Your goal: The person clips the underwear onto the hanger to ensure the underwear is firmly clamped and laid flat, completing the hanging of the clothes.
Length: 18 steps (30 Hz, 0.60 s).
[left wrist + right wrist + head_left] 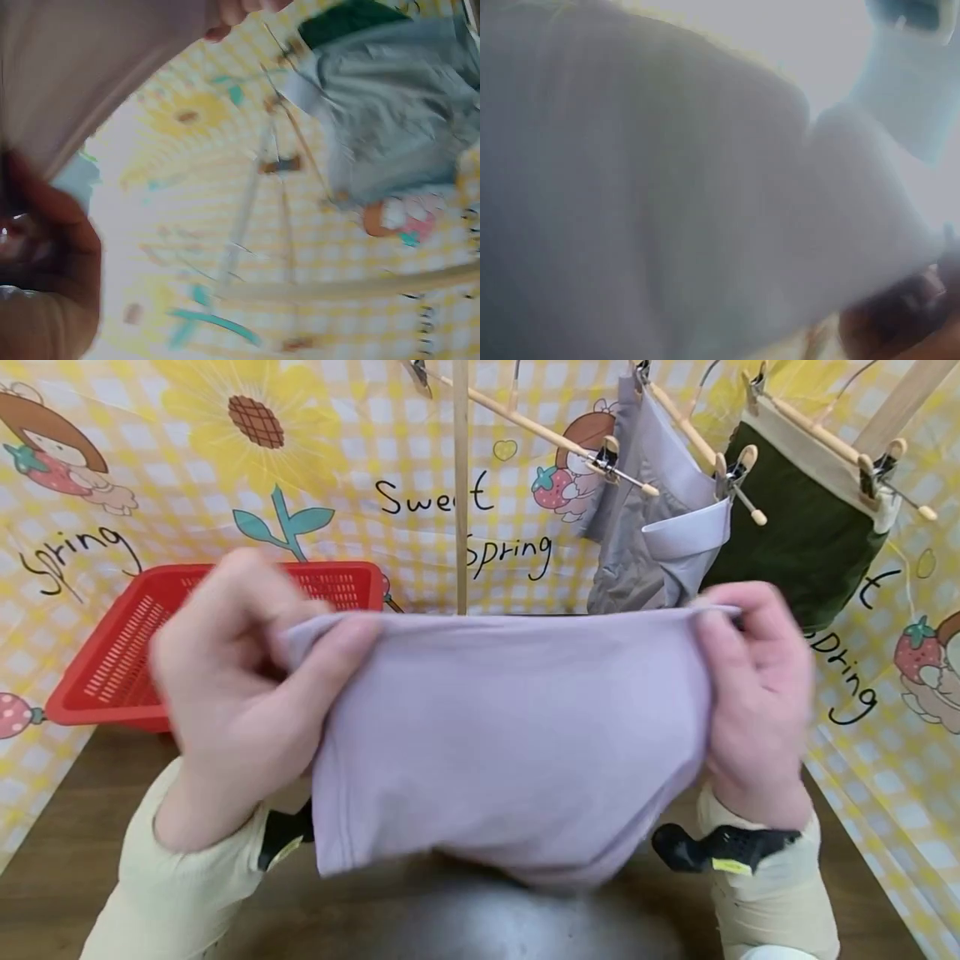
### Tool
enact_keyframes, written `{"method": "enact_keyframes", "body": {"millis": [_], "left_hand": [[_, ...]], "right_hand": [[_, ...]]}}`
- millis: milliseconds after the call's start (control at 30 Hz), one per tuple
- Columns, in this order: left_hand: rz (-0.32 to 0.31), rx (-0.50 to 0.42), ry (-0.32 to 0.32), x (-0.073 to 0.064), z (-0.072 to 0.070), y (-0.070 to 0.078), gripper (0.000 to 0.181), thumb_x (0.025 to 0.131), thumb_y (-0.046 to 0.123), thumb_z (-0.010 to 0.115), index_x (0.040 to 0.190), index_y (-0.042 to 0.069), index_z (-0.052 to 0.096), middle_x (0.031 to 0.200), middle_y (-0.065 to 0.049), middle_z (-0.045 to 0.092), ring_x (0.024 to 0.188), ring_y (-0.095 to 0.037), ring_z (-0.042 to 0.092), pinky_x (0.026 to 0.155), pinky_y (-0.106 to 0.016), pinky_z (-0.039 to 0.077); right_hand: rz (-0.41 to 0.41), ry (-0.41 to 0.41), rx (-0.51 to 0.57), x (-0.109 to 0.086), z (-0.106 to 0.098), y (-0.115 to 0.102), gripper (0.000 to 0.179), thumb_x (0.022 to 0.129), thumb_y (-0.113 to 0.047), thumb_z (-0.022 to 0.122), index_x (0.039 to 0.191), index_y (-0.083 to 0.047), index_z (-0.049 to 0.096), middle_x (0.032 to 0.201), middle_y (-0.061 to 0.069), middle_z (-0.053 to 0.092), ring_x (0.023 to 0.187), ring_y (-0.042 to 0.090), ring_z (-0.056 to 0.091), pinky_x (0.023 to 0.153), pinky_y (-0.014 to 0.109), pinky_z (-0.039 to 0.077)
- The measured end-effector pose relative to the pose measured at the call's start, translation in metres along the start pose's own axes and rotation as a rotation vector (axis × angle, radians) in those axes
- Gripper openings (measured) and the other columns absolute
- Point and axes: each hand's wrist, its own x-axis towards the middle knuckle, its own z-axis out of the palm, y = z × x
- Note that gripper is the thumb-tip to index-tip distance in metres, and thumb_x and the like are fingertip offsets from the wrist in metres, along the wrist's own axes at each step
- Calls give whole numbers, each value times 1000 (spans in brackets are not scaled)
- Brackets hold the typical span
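Lavender shorts are stretched between both hands in the head view, upper edge nearly level and cloth hanging below. My left hand pinches the upper left corner, thumb in front and fingers curled behind. On the opposite corner, my right hand grips the cloth in the same way. Part of the left hand appears at the lower left of the left wrist view, beside the shorts. The shorts fill most of the blurred right wrist view, with a notch in their outline.
A red plastic basket stands behind the left hand. At the back, a wooden clip hanger holds nothing. To its right hang a grey garment and a dark green one, both clipped. A wooden pole rises behind the shorts.
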Motion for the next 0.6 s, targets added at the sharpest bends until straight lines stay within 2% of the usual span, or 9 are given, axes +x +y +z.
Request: {"method": "enact_keyframes", "body": {"millis": [33,100,200,233,300,367,433,500,600], "left_hand": [[-87,98,-69,3,0,-3,28,82,-8,77,78,-5,49,66,-7,46,50,-13,40,51,-24,32],[-257,365,-280,1,-2,-19,19,91,4,75,94,-2,57,73,-4,54,55,-13,46,54,-26,37],[-495,638,-591,-17,-3,-59,20,99,9,66,118,4,63,84,-5,67,61,-16,55,60,-32,46],[-547,712,-681,-26,-3,-74,23,101,10,63,123,6,64,87,-8,70,68,-17,60,64,-34,49],[-598,818,-807,-45,-3,-99,23,100,7,61,121,3,69,97,-11,72,75,-22,64,69,-39,54],[-617,885,-881,-61,-2,-117,20,97,4,61,113,2,74,101,-13,73,84,-26,68,74,-42,56],[-598,941,-906,-72,0,-128,16,94,1,62,99,3,78,94,-12,73,84,-29,68,73,-43,57],[-574,994,-887,-77,2,-135,16,91,0,63,87,5,77,83,-10,71,76,-30,67,67,-43,57],[-559,1073,-808,-76,4,-143,17,92,1,61,82,6,74,76,-10,68,69,-31,66,59,-45,55]], "right_hand": [[59,-85,-84,3,-2,9,9,97,2,61,100,10,66,90,12,64,67,16,55,62,24,42],[183,-286,-262,5,-6,39,10,99,-2,63,103,5,69,88,7,65,68,14,56,63,25,44],[395,-580,-458,-1,-15,99,14,102,-9,62,106,3,68,85,4,67,71,17,59,66,28,51],[467,-659,-494,-5,-18,121,16,103,-11,61,106,2,68,83,3,67,70,18,61,66,30,53],[590,-732,-553,-13,-24,154,17,103,-12,62,106,3,69,81,6,68,71,25,63,65,35,55],[633,-761,-628,-17,-28,177,18,102,-14,63,105,2,71,82,8,68,73,29,62,66,36,53],[623,-756,-701,-18,-31,191,18,101,-15,65,103,0,74,83,8,67,75,27,60,66,35,50],[615,-720,-735,-15,-31,199,17,100,-15,66,102,0,75,81,7,66,72,24,57,64,32,46],[635,-653,-676,-8,-28,208,17,100,-10,64,102,5,71,71,6,62,61,16,53,57,27,45]]}}
